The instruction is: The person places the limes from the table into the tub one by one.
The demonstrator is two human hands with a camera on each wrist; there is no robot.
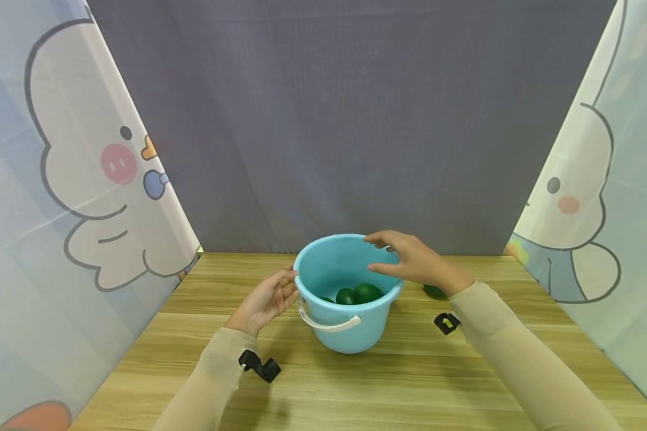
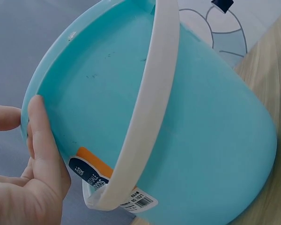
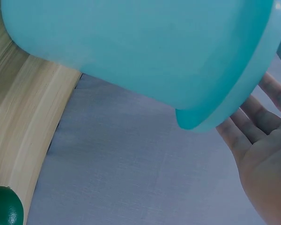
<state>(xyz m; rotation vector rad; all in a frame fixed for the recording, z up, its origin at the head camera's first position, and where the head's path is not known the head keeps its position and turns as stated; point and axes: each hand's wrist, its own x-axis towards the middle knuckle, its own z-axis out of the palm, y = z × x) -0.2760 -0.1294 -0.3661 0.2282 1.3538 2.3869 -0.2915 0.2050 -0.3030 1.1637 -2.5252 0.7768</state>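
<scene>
A light blue bucket [image 1: 350,328] stands upright on the table, its white handle [image 1: 331,327] hanging down at the front left. Inside lie several dark green, glossy, rounded fruits [image 1: 368,293], their exact kind unclear. My left hand [image 1: 266,300] touches the outside of the rim at the left; in the left wrist view its thumb [image 2: 43,129] lies against the wall under the lip. Over the right side of the opening is my right hand [image 1: 407,258], fingers loosely bent, thumb apart, nothing held. Another green fruit [image 1: 434,291] lies on the table, partly hidden by the right forearm.
A wood-grain table [image 1: 356,395] carries the bucket. Behind it hangs a grey cloth [image 1: 356,131], with cartoon-printed curtains [image 1: 113,239] at both sides. A label [image 2: 91,171] is stuck to the bucket beside the handle's end. Black camera mounts [image 1: 260,366] sit on both wrists.
</scene>
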